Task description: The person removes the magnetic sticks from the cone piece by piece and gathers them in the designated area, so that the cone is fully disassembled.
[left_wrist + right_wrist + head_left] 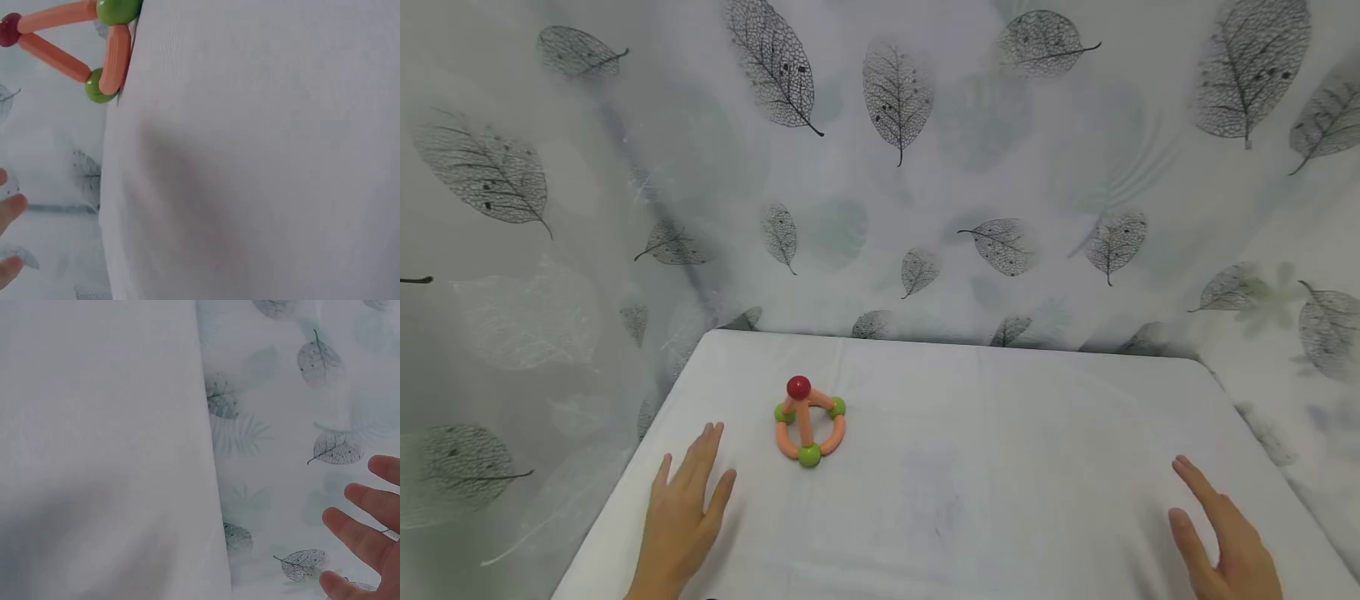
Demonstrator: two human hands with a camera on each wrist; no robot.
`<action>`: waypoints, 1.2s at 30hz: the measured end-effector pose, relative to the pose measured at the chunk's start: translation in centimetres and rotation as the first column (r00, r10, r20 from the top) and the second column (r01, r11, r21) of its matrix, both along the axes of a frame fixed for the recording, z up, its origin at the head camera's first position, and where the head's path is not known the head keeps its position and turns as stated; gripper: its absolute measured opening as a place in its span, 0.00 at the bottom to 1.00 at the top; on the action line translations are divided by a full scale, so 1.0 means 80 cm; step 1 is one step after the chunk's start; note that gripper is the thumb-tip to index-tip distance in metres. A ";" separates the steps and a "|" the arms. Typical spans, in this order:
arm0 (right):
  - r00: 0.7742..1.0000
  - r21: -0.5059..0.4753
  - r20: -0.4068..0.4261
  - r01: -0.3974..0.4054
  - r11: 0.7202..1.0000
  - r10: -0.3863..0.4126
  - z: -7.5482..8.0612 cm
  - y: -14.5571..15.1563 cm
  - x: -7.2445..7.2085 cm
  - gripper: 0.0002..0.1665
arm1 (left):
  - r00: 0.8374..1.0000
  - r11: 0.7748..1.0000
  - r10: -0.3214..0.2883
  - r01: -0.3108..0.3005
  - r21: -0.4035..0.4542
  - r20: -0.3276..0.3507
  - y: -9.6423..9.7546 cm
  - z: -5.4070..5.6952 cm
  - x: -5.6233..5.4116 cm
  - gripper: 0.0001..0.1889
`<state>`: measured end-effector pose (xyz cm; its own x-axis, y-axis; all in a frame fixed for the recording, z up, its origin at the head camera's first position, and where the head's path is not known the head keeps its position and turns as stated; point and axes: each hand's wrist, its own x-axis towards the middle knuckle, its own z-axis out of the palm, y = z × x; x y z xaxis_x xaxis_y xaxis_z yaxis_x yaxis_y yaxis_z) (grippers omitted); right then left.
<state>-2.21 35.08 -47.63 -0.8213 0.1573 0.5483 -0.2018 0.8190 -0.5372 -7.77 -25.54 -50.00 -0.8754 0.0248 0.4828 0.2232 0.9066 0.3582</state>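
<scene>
Toy (805, 427) stands red ball (799, 387) up on the worktop (1000, 467), no clear long axis. I've got it near, 2 o'clock off the left hand (682, 517); right hand (1238, 550) has it well away, 9–10 o'clock. Both hands: fingers extended, holding nothing.

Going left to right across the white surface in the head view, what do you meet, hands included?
Bare left hand, pyramid-like orange-rod frame with green balls and one red ball, bare right hand.

Head view's bottom edge crops the right hand (1242, 546) and a dark, possibly curved sliver (712, 598)
</scene>
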 end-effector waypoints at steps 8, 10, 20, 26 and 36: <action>0.997 -0.166 0.049 0.067 0.984 -0.060 0.010 -0.035 0.012 0.29 | 0.998 0.988 0.057 -0.056 0.141 -0.009 0.027 -0.007 0.001 0.32; 0.997 -0.205 0.065 0.056 0.977 -0.044 0.010 -0.040 0.013 0.29 | 0.997 0.980 0.076 -0.074 0.186 -0.007 0.032 -0.009 0.002 0.30; 0.990 -0.469 0.002 -0.123 0.875 0.140 0.004 -0.060 0.009 0.27 | 0.992 0.789 0.070 -0.119 0.602 0.105 0.066 -0.009 -0.010 0.25; 0.774 -0.574 -0.447 -0.633 0.520 0.448 -0.020 -0.061 -0.012 0.25 | 0.988 0.565 -0.051 -0.090 0.820 0.144 0.090 -0.007 -0.020 0.21; 0.701 -0.547 -0.470 -0.708 0.447 0.536 -0.026 -0.099 -0.029 0.27 | 0.970 0.485 -0.064 -0.174 0.857 0.233 0.114 -0.016 -0.046 0.23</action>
